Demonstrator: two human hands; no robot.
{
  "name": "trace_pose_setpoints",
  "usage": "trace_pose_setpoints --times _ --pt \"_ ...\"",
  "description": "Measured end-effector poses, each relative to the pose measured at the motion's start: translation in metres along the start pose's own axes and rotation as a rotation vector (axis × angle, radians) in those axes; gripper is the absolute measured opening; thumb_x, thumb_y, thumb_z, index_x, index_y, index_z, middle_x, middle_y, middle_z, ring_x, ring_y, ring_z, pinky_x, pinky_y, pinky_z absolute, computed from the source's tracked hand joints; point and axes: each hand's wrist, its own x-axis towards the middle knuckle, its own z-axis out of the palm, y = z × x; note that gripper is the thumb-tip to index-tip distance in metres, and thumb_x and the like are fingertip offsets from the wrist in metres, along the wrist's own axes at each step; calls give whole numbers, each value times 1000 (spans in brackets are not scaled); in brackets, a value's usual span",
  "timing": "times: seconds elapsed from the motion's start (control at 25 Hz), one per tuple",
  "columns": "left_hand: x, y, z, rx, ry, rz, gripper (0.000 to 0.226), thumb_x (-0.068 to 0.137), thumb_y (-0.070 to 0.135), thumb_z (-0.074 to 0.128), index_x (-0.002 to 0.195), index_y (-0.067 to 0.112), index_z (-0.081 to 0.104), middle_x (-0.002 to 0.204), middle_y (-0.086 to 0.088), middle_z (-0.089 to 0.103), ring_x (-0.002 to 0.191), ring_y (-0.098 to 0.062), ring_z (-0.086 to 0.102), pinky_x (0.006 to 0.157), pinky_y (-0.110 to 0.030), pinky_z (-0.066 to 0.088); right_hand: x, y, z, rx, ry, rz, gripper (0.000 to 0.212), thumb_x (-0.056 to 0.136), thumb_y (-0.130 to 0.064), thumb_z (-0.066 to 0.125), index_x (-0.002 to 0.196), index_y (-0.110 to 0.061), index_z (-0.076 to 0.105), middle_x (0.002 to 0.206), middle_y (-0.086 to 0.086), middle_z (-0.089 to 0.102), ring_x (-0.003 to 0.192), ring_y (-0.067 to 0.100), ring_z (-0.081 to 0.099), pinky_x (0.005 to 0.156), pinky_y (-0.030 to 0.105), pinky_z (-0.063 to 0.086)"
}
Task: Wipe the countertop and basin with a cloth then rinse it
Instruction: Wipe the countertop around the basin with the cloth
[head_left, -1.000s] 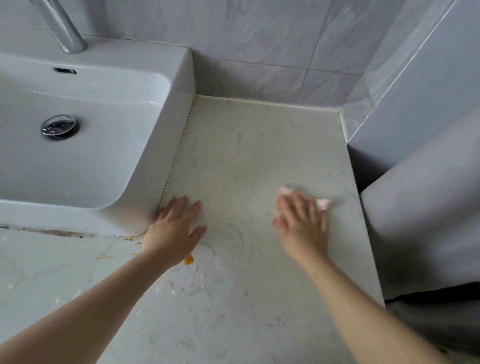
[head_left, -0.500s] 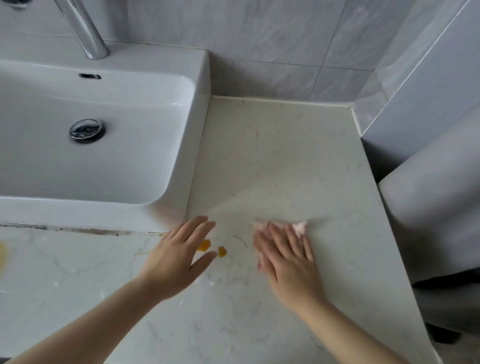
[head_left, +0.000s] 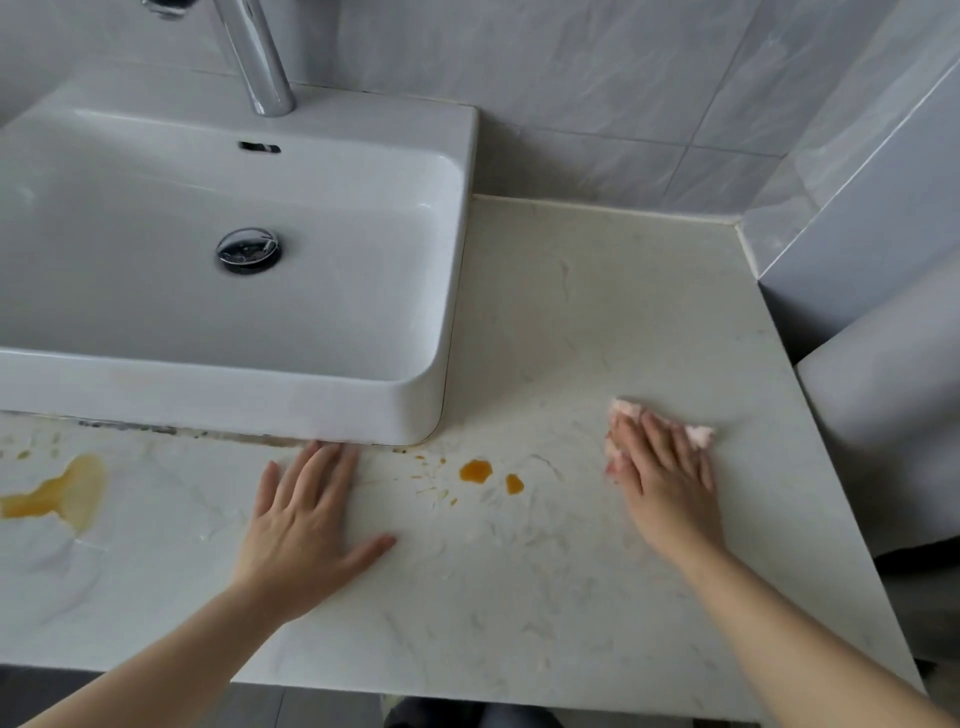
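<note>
Only one pink cloth (head_left: 698, 435) shows, pressed onto the surface (head_left: 571, 312) under the flat, straight-fingered right grip (head_left: 670, 483). The left grip (head_left: 306, 519) rests flat, holding nothing, fingertips near the one basin (head_left: 208, 395). Two orange drops (head_left: 475, 470) lie between the grips.

The pale marbled bench (head_left: 597, 312) carries a white basin (head_left: 208, 400) on its left. Near the front lie orange drops (head_left: 475, 470), a larger smear (head_left: 62, 493), perhaps sauce, and a pink cloth (head_left: 698, 435).
</note>
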Motion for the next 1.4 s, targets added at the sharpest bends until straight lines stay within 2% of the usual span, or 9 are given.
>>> trace_pose_setpoints --times 0.08,0.24,0.4,0.56,0.76,0.96,1.08,1.24,1.4 --pt "-1 1 1 17 -5 -7 96 80 78 15 138 6 42 136 -13 47 134 -24 26 108 -47 13 -15 -32 6 -7 -27 79 53 91 -43 28 130 -20 55 135 8 56 122 33 51 102 50 36" --pt "-3 0 5 22 3 -11 95 81 77 16 139 6 41 139 -12 46 135 -24 24 110 -47 11 -45 -27 3 -18 -94 -346 55 100 -46 8 134 -24 45 137 2 54 126 27 44 101 42 31" --pt "1 -5 9 -1 72 6 95 80 77 17 134 5 48 131 -13 53 130 -25 31 107 -48 17 2 -25 9 27 -70 192 58 90 -45 23 134 -19 53 138 9 52 126 33 48 103 50 35" --pt "6 -18 7 3 121 113 90 81 76 20 132 9 50 125 -11 56 121 -27 39 102 -46 26 -44 -53 3 10 -103 -279 51 100 -43 14 134 -23 47 136 3 55 126 26 42 100 41 29" --pt "5 -21 10 3 115 125 88 81 76 22 134 12 47 127 -8 54 122 -27 40 105 -44 24 49 -50 9 8 -217 54 76 83 -52 4 141 -22 41 150 3 37 137 28 34 112 46 20" --pt "6 -21 9 -5 123 127 87 81 76 21 134 12 46 126 -8 55 121 -27 40 106 -42 19 71 -142 21 68 -399 -150 59 95 -43 17 151 -27 10 160 0 7 146 26 6 116 43 -2" --pt "5 -20 9 -7 123 129 86 81 76 21 134 13 44 126 -9 55 121 -27 40 105 -42 21 59 -162 20 170 -350 -241 74 83 -44 4 149 -18 26 156 4 24 143 29 20 116 46 8" --pt "5 -21 8 -20 107 120 87 81 76 21 134 12 45 126 -9 55 122 -26 40 108 -38 13 41 -117 20 141 -212 -492 47 89 -34 34 129 -20 53 132 2 58 119 28 56 99 45 43" --pt "4 -20 6 -29 94 121 87 81 75 21 134 11 47 126 -9 55 122 -27 39 108 -38 12 50 -50 27 115 -125 -185 49 88 -33 34 132 -22 50 133 6 57 118 29 55 99 39 29"
